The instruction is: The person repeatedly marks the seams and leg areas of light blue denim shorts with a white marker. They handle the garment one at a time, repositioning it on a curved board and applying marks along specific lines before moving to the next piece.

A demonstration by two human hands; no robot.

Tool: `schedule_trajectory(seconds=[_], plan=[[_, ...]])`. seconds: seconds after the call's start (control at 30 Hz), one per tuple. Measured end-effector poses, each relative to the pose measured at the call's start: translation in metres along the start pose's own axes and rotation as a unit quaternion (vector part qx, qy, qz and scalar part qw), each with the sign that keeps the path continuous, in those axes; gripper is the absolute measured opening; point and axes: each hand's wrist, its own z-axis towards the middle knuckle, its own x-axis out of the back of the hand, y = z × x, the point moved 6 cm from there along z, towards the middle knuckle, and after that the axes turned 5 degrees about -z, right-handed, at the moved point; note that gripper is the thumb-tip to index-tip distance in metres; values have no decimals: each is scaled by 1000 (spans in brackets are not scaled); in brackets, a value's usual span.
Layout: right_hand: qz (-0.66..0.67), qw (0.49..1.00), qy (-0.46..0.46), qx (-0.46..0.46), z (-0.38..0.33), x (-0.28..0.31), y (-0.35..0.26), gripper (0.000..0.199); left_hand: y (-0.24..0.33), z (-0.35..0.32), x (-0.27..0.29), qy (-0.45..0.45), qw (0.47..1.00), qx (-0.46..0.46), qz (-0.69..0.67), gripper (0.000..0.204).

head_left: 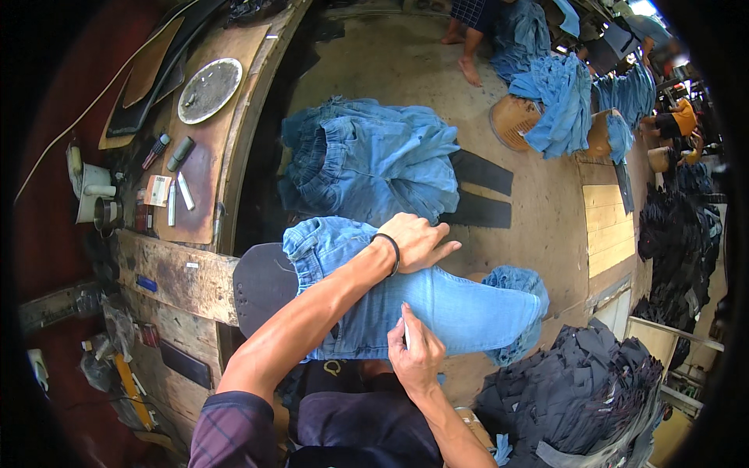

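Note:
A pair of blue jeans (476, 308) lies across a dark rounded board (261, 285), its elastic waist to the left and a paler leg stretched to the right. My left hand (417, 243), a black band at the wrist, rests on the far side of the denim. Its thumb is spread away from the forefinger; the other fingers are partly hidden. Below it, my right hand (417, 355) is closed round a thin white stick (406, 334), with its fingertips at the denim. Whether the stick is chalk or a pen, I cannot tell.
Beyond the board lies a heap of blue jeans (382, 160). The left bench carries a round dish (210, 91), markers (180, 154) and a phone (185, 364). Dark cloth pieces (573, 390) are piled at lower right. Denim hangs over a basket (511, 122); other people work farther back.

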Motion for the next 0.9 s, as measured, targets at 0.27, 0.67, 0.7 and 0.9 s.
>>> schedule_trajectory(seconds=[0.27,0.67,0.7,0.9], plan=[[23,995,-69,-67,-17,7,-4,36,-6,0,-3,23,1000,0,12,46],[35,998,-9,-44,-4,-1,7,33,-10,0,-5,40,999,-2,8,42],[35,998,-19,-48,-6,0,6,34,-10,0,-5,50,999,-5,7,42],[42,996,-44,-70,-30,23,-5,35,-6,-1,-1,37,999,1,0,40]])
